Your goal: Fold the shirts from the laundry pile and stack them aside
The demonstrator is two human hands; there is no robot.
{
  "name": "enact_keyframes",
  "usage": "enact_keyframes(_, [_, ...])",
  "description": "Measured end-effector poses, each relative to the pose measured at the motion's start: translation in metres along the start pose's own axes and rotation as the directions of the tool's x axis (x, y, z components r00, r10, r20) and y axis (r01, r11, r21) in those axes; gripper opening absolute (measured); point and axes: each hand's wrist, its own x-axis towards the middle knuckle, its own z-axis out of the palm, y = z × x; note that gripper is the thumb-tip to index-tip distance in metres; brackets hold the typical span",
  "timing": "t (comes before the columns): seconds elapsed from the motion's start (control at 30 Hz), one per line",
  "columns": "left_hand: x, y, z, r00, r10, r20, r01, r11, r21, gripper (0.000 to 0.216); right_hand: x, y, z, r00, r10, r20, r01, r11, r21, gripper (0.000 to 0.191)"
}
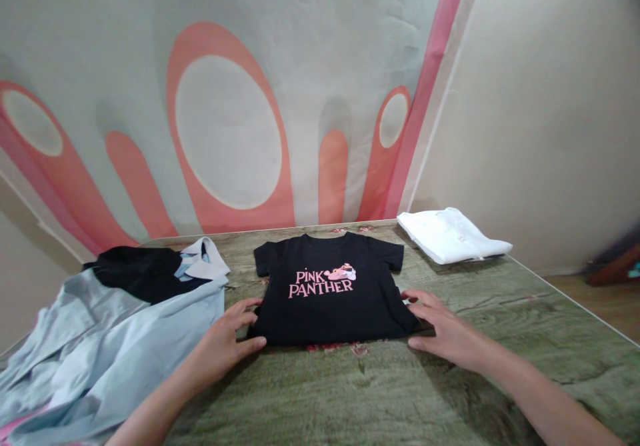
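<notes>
A black T-shirt (325, 313) with pink "Pink Panther" lettering and a cartoon head lies on the table, neck toward the wall. Its short sleeves are spread, and its lower edge looks folded under. My left hand (231, 334) is at the shirt's lower left corner, thumb and fingers apart, the thumb tip by the front edge. At the lower right corner is my right hand (440, 329), also with fingers spread, its fingertips by the side edge. Neither hand visibly pinches the cloth.
On the left lies a loose pile of light blue and black clothes (150, 326), including a collared shirt (203, 266). A folded white garment (453, 236) rests at the back right. The wood-patterned table (320, 399) meets a wall with pink and grey shapes (225, 213).
</notes>
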Motion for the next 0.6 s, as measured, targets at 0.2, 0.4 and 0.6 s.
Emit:
enact_keyframes(0.2, [0.001, 0.005, -0.005, 0.977, -0.196, -0.081, 0.156, 0.922, -0.354, 0.035, 0.006, -0.016, -0.01, 0.988, 0.122, -0.096, -0.097, 0.968, 0.233, 0.032])
enact_keyframes(0.4, [-0.003, 0.016, -0.006, 0.924, -0.265, 0.275, 0.375, 0.489, -0.788, 0.04, -0.001, -0.022, -0.01, 0.917, 0.296, 0.269, -0.399, 0.642, 0.654, 0.049])
enact_keyframes(0.6, [-0.009, -0.001, -0.002, 0.874, -0.299, 0.382, 0.475, 0.69, -0.546, 0.064, -0.008, -0.011, -0.008, 0.717, 0.282, 0.638, -0.666, 0.549, 0.505, 0.051])
